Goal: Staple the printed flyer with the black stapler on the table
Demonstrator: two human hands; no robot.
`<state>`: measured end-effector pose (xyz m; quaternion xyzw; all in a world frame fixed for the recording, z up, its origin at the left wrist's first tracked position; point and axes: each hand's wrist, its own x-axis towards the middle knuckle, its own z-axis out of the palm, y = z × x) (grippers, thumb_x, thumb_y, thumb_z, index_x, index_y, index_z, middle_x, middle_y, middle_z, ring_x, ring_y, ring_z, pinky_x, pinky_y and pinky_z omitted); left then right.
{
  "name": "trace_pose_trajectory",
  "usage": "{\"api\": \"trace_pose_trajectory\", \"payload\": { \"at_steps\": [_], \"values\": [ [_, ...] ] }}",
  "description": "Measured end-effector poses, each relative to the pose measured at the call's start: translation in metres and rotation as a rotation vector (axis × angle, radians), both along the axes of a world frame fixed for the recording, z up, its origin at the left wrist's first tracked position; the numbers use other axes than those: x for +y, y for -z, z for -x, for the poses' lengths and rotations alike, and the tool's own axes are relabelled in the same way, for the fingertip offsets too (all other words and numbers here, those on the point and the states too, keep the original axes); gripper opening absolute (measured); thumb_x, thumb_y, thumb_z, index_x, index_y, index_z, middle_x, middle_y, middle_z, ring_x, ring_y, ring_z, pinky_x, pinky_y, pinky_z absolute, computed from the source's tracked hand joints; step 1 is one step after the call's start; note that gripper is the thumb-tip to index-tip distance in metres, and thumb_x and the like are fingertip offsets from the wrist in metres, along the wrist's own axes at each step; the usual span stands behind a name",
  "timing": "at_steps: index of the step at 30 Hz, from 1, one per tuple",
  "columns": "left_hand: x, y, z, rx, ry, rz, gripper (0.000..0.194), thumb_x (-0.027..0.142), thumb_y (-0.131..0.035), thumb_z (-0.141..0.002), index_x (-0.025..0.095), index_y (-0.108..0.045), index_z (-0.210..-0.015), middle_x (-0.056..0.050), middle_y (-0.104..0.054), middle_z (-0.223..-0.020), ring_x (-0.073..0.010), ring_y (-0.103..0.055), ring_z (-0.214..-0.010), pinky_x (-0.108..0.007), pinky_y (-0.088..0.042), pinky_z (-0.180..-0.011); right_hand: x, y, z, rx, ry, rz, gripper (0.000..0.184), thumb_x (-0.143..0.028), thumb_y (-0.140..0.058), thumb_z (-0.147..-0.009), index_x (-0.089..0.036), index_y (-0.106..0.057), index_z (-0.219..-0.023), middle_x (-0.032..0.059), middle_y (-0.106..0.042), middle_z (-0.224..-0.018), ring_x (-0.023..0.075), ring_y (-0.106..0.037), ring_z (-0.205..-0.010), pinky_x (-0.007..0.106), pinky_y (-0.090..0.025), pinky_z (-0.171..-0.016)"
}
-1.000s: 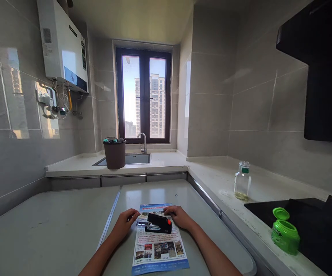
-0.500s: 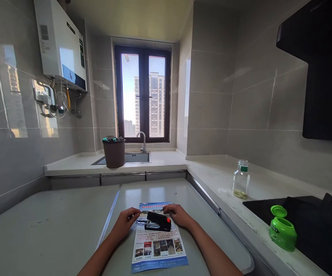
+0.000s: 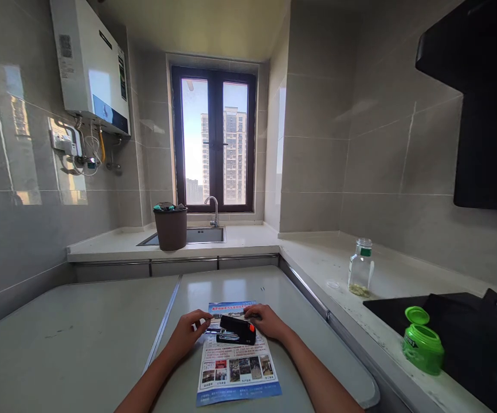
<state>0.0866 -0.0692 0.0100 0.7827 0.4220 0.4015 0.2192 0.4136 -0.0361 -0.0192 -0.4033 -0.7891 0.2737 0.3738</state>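
Observation:
A black stapler (image 3: 236,330) with a red end lies across the upper part of a printed flyer (image 3: 237,369) on a grey table (image 3: 102,344). My left hand (image 3: 188,330) has its fingers curled at the stapler's metal front end, touching it. On the stapler's right, my right hand (image 3: 265,319) rests with its fingers bent against the rear end and the flyer's top edge. Whether either hand truly grips the stapler is unclear.
A white counter (image 3: 308,252) runs along the back and right. It carries a brown bucket (image 3: 171,226) beside a sink (image 3: 207,235), a glass jar (image 3: 360,267), and a green jar (image 3: 422,341) with an open lid near a black hob (image 3: 467,332).
Both hands stay at the stapler's ends; the left fingers have closed in slightly toward its front. The view has drifted a little.

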Motion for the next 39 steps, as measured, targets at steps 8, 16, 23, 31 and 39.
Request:
{"api": "trace_pose_trajectory", "payload": {
  "at_steps": [8, 16, 23, 31, 39],
  "values": [
    [-0.001, 0.000, -0.004, 0.032, -0.062, 0.034, 0.032, 0.045, -0.066, -0.085, 0.021, -0.082, -0.098, -0.003, -0.071, -0.068, -0.0159, -0.056, -0.058, -0.026, -0.046, -0.061, -0.010, -0.017, 0.011, 0.030, 0.070, -0.132, 0.028, -0.036, -0.064, -0.091, -0.025, -0.078, -0.113, 0.0087, -0.074, -0.120, 0.0267, -0.064, -0.119, 0.042, -0.046, -0.108],
    [-0.001, 0.004, -0.007, 0.072, -0.045, 0.048, 0.027, 0.040, -0.064, -0.086, 0.022, -0.080, -0.097, -0.003, -0.075, -0.079, -0.0165, -0.059, -0.063, -0.026, -0.045, -0.065, -0.043, -0.029, 0.038, -0.063, -0.173, -0.069, 0.056, -0.045, -0.074, -0.086, -0.030, -0.063, -0.139, 0.0060, -0.069, -0.131, 0.0280, -0.065, -0.118, 0.039, -0.047, -0.105],
    [-0.005, 0.004, -0.011, 0.110, -0.015, 0.019, 0.019, 0.031, -0.065, -0.084, 0.020, -0.079, -0.091, 0.000, -0.069, -0.071, -0.0138, -0.052, -0.059, -0.025, -0.041, -0.062, -0.049, -0.027, 0.047, -0.151, -0.101, -0.137, 0.051, -0.035, -0.074, -0.084, -0.027, -0.066, -0.135, 0.0071, -0.071, -0.130, 0.0300, -0.065, -0.120, 0.040, -0.046, -0.106],
    [-0.005, 0.008, -0.009, 0.145, 0.048, 0.031, 0.019, 0.026, -0.067, -0.082, 0.017, -0.077, -0.094, 0.003, -0.059, -0.066, -0.0098, -0.042, -0.056, -0.022, -0.032, -0.057, -0.047, -0.022, 0.045, -0.164, -0.080, -0.143, 0.053, -0.035, -0.077, -0.081, -0.026, -0.067, -0.133, 0.0069, -0.072, -0.129, 0.0296, -0.067, -0.116, 0.040, -0.048, -0.102],
    [-0.009, 0.002, -0.011, 0.114, 0.155, -0.006, 0.020, 0.024, -0.065, -0.086, 0.020, -0.082, -0.096, -0.006, -0.077, -0.093, -0.0148, -0.061, -0.071, -0.024, -0.042, -0.064, -0.046, -0.021, 0.046, -0.153, -0.071, -0.150, 0.052, -0.033, -0.077, -0.080, -0.026, -0.068, -0.131, 0.0063, -0.073, -0.126, 0.0297, -0.068, -0.115, 0.041, -0.048, -0.102]
  ]
}}
